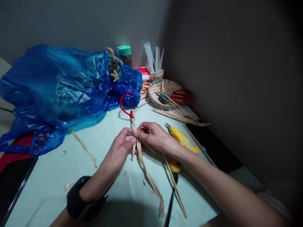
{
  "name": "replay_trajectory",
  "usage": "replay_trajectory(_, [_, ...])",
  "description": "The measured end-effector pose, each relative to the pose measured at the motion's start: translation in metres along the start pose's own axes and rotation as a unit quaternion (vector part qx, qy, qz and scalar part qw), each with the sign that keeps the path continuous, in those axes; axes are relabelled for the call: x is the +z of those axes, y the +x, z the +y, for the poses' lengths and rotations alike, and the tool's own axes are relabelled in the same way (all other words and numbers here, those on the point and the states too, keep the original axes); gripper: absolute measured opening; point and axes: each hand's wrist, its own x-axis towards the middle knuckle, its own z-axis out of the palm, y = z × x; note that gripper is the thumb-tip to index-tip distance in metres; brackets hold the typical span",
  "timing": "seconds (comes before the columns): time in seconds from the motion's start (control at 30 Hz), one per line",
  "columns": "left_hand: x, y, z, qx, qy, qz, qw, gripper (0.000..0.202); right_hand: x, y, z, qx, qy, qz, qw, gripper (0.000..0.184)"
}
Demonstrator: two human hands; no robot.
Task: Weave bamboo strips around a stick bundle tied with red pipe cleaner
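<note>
Both hands meet over the middle of the table, pinching a braid of pale dried husk strips [151,181]. My left hand [123,142] is closed on the braid from the left, its thumb and forefinger together. From the right, my right hand [153,135] pinches the same strips just beside the left fingertips. Above the fingers the braided part runs up to a knot of red fuzzy wire [131,114], whose free end curls upward. Below the hands, loose strip ends hang toward me, one long and one short. The fingers cover the crossing point itself.
A yellow glue gun [182,138] lies right of my hands, beside a dark phone [213,145]. Behind are a woven basket [151,97] with red-handled scissors [181,97], a cup of glue sticks [157,75] and a green-lidded bottle [124,50]. A blue plastic bag [59,85] fills the left.
</note>
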Motion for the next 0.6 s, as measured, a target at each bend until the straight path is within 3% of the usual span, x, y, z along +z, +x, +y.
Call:
replay_trajectory(0.13, [-0.002,0.000,0.008,-0.020,0.020,0.003,1.000,0.018,-0.001,0.002,0.007,-0.017,0.019,0.002,1.000,0.029])
replay_trajectory(0.3, [-0.006,0.005,0.009,0.023,0.070,0.072,0.995,0.020,0.002,0.002,0.010,-0.027,0.030,-0.001,0.999,0.025])
replay_trajectory(0.5, [-0.011,0.012,0.002,0.001,0.035,0.038,0.999,0.015,0.000,0.000,0.006,-0.013,0.079,-0.051,0.995,0.019])
replay_trajectory(0.6, [-0.012,0.013,0.002,-0.007,0.021,0.038,0.999,0.013,-0.002,0.001,0.006,-0.005,0.072,-0.042,0.997,0.019])
